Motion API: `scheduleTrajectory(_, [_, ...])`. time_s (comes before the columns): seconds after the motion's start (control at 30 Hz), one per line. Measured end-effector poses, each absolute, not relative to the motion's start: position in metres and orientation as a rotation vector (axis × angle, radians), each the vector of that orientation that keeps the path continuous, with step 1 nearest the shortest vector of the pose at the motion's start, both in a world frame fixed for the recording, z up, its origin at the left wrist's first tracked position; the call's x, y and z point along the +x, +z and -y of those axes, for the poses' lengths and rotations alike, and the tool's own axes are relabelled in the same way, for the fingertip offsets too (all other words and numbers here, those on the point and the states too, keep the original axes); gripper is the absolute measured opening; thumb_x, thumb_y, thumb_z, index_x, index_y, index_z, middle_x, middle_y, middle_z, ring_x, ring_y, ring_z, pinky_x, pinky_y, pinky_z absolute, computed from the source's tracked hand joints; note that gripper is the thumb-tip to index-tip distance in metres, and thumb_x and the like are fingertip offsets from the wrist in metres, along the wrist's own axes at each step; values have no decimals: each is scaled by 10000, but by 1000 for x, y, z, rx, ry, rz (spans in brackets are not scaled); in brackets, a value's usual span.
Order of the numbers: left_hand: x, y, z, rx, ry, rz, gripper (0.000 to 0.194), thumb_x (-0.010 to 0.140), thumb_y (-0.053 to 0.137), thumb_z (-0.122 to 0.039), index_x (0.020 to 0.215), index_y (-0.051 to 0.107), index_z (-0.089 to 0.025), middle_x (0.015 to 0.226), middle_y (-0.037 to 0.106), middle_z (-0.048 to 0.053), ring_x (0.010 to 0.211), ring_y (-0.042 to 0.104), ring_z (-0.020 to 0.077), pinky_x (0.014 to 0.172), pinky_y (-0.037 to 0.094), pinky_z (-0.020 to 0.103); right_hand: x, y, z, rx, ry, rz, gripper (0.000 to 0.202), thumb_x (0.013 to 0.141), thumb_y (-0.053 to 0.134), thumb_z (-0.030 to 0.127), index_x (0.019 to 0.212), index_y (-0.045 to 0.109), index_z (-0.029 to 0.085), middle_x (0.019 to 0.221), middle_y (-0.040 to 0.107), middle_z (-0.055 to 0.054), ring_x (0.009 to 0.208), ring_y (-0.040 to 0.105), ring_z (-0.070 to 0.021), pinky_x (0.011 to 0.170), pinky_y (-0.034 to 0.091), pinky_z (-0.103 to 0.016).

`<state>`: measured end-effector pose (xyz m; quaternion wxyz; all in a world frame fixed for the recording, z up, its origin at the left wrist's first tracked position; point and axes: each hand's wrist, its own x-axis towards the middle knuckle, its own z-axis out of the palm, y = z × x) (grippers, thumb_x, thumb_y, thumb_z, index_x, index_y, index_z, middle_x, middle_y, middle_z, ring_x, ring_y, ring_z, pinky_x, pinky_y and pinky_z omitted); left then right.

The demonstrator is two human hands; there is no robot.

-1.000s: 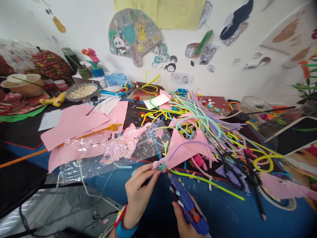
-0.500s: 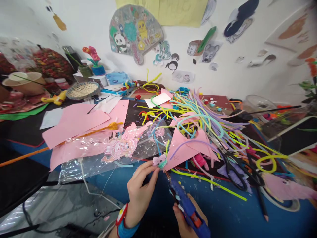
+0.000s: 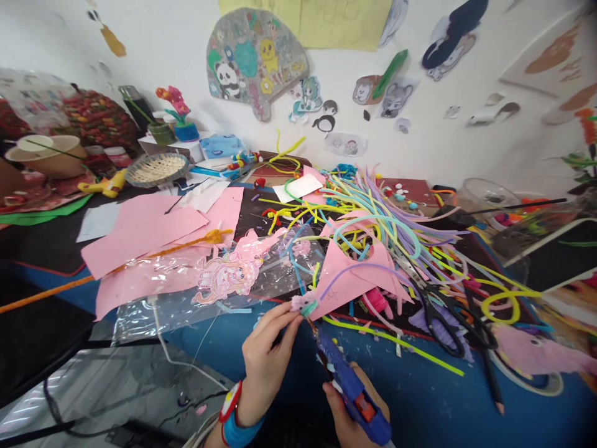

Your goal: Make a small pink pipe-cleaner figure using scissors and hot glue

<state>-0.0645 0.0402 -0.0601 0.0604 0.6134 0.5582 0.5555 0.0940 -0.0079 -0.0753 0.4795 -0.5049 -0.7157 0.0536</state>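
My left hand [image 3: 269, 351] pinches a small fuzzy pink and mint-green figure [image 3: 304, 305] between thumb and fingertips, over the front edge of the table. In my right hand [image 3: 347, 407] is a blue hot glue gun [image 3: 349, 382], my fingers wrapped round its handle. Its nozzle points up and left, close under the fuzzy figure; whether the two touch I cannot tell. Just behind the figure lies pink paper [image 3: 338, 274] with a small star drawn on it. To the left, a clear plastic sheet [image 3: 172, 314] carries a pink cartoon cutout [image 3: 228, 277].
A heap of pastel pipe cleaners [image 3: 396, 218] spreads over the right half of the table. Black-handled scissors [image 3: 443, 323] and a dark pencil [image 3: 493, 379] lie at the right. Further left are pink sheets [image 3: 140, 230], a woven basket [image 3: 156, 169] and a yellow glue gun [image 3: 107, 185].
My left hand and the fuzzy figure have shifted slightly right. The glue gun has tilted a little, its rear end moving slightly left, with its nozzle still by the figure.
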Motion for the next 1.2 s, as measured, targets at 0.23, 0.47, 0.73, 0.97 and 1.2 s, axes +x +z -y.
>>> scheduleTrajectory(0.23, [-63,-59,-40,1856,1705,-1680,80,801,686,-127,847,729,-177,915,759,63,802,728,171,780,590,255,92,-77,8,-1224,125,1725,176,903,560,302,753,513,222,556,555,37,413,573,-121,406,463,-198])
scheduleTrajectory(0.47, [-63,-57,-41,1843,1742,-1644,100,795,692,-112,850,727,-188,907,759,47,795,725,161,779,585,249,90,-74,9,-1296,195,1683,211,905,550,341,730,526,227,536,553,38,399,562,-126,386,454,-208])
scheduleTrajectory(0.73, [-77,-52,-43,1451,1884,-1821,48,763,722,-156,772,736,-201,863,757,37,794,711,175,703,584,260,91,-74,15,-1324,312,1642,237,892,557,375,709,520,229,538,554,38,411,555,-128,397,451,-215])
scheduleTrajectory(0.97, [-103,-18,-34,1328,2032,-1895,23,756,722,-192,754,745,-195,848,754,31,783,702,184,695,571,284,66,-35,-2,-1331,430,1759,259,857,604,445,950,537,213,697,643,21,540,638,-144,491,502,-213])
scheduleTrajectory(1.2, [-122,11,-24,1135,2331,-1916,33,759,721,-215,744,735,-189,863,749,22,817,697,202,752,567,324,-6,-8,-77,-1524,-77,1939,440,810,630,512,966,540,110,827,623,-151,773,617,-309,667,496,-420])
